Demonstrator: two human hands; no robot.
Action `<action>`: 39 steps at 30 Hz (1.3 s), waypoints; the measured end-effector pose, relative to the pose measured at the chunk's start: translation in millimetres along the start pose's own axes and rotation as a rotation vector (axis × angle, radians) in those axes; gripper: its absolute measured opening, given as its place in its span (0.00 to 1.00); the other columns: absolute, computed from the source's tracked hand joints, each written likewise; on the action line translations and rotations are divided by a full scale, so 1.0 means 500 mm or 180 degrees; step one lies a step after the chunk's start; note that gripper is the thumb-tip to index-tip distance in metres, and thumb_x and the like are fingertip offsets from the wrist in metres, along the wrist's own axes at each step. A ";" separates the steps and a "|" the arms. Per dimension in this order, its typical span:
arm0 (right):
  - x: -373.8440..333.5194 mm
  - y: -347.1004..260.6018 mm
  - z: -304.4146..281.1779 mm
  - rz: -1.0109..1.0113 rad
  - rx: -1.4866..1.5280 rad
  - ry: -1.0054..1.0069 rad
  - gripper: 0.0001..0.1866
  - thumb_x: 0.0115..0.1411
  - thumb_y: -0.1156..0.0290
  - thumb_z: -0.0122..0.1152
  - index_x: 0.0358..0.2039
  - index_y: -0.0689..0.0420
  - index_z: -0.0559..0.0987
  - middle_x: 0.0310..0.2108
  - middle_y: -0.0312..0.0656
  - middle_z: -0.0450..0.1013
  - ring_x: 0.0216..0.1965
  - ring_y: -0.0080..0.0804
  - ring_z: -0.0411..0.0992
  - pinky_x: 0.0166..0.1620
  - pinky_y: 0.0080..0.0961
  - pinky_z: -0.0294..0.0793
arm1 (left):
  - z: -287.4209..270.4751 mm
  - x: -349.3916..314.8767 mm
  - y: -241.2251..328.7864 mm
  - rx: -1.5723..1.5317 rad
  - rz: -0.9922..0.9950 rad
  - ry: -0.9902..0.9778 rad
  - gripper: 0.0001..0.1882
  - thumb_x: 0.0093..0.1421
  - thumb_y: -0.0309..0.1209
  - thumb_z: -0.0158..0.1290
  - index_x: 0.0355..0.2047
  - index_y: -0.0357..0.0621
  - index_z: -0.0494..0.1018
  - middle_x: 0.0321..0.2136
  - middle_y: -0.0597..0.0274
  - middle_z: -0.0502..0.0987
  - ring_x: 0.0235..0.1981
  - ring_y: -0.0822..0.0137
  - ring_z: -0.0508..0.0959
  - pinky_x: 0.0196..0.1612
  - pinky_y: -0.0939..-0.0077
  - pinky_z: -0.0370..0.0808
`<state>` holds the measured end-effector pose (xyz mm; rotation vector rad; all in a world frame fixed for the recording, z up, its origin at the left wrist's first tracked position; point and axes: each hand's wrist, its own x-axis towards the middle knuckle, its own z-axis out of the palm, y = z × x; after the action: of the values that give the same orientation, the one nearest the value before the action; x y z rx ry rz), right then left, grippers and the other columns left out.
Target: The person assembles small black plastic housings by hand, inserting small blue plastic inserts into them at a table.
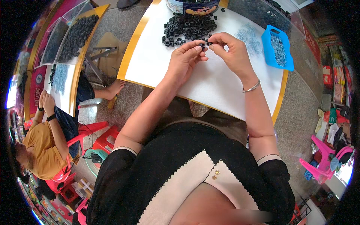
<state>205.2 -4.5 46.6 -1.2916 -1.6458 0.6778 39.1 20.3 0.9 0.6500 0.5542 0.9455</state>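
Observation:
My left hand (183, 60) pinches a small black ring-like plastic piece (202, 46) between thumb and fingertips above the white tabletop (210, 80). Close beside it, thumb and forefinger of my right hand (233, 54) grip a second small black piece (209, 43), partly hidden by the fingertips. Whether the two pieces touch cannot be made out. Just beyond my hands lies a heap of similar black pieces (189, 26). To the right, small clear bluish pieces (249, 38) are scattered, and a blue tray (266, 50) holds more of them.
A round tub (195, 8) of black pieces stands behind the heap. Yellow edging (131, 48) borders the table. At left, a co-worker (45, 150) sits at another table with black pieces (77, 35). Red stools (107, 140) stand left, a pink stool (323, 159) right.

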 end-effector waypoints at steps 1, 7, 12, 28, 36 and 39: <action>0.000 -0.003 0.001 0.0000 -0.0001 -0.0005 0.06 0.51 0.75 0.58 0.32 0.60 0.77 0.26 0.36 0.74 0.25 0.20 0.68 0.30 0.17 0.69 | 0.000 0.000 0.001 0.0026 -0.0014 0.0000 0.13 0.59 0.25 0.49 0.44 0.34 0.70 0.33 0.58 0.75 0.29 0.72 0.75 0.37 0.78 0.77; -0.003 -0.006 0.010 -0.0054 -0.0096 -0.0100 0.06 0.51 0.75 0.58 0.32 0.60 0.77 0.27 0.37 0.73 0.26 0.22 0.69 0.31 0.19 0.70 | -0.001 0.000 -0.003 0.0055 0.0021 -0.0042 0.13 0.59 0.24 0.49 0.44 0.33 0.70 0.33 0.57 0.75 0.29 0.72 0.75 0.37 0.77 0.77; -0.004 -0.013 0.008 -0.0124 -0.0157 -0.0188 0.06 0.52 0.76 0.57 0.31 0.60 0.77 0.28 0.39 0.73 0.26 0.25 0.70 0.32 0.20 0.71 | -0.007 0.002 -0.008 0.0022 0.0062 -0.0059 0.13 0.59 0.24 0.49 0.44 0.32 0.70 0.33 0.57 0.75 0.29 0.71 0.76 0.37 0.77 0.77; -0.003 -0.003 0.016 -0.0252 -0.0128 -0.0434 0.07 0.50 0.77 0.56 0.32 0.60 0.76 0.26 0.41 0.70 0.28 0.30 0.69 0.34 0.23 0.69 | 0.008 -0.006 -0.001 0.0477 0.0020 -0.0099 0.15 0.59 0.28 0.50 0.44 0.29 0.70 0.36 0.56 0.75 0.31 0.70 0.75 0.35 0.77 0.75; 0.003 0.024 0.008 0.0172 0.0538 -0.0178 0.09 0.55 0.75 0.56 0.37 0.59 0.78 0.31 0.34 0.74 0.32 0.19 0.69 0.35 0.18 0.69 | 0.003 -0.004 -0.002 0.0099 -0.0008 -0.0018 0.12 0.61 0.29 0.47 0.41 0.32 0.70 0.32 0.58 0.74 0.27 0.72 0.72 0.32 0.79 0.74; 0.006 0.033 0.006 0.0152 0.0473 -0.0084 0.08 0.56 0.74 0.57 0.37 0.59 0.78 0.30 0.35 0.74 0.32 0.19 0.70 0.36 0.17 0.68 | 0.002 -0.004 -0.002 0.0022 -0.0048 -0.0019 0.12 0.61 0.29 0.47 0.41 0.33 0.70 0.31 0.59 0.73 0.26 0.73 0.71 0.31 0.80 0.73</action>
<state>209.9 3.6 32.1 -1.2227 -1.5588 0.8333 39.4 17.8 1.5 0.6540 0.5566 0.9277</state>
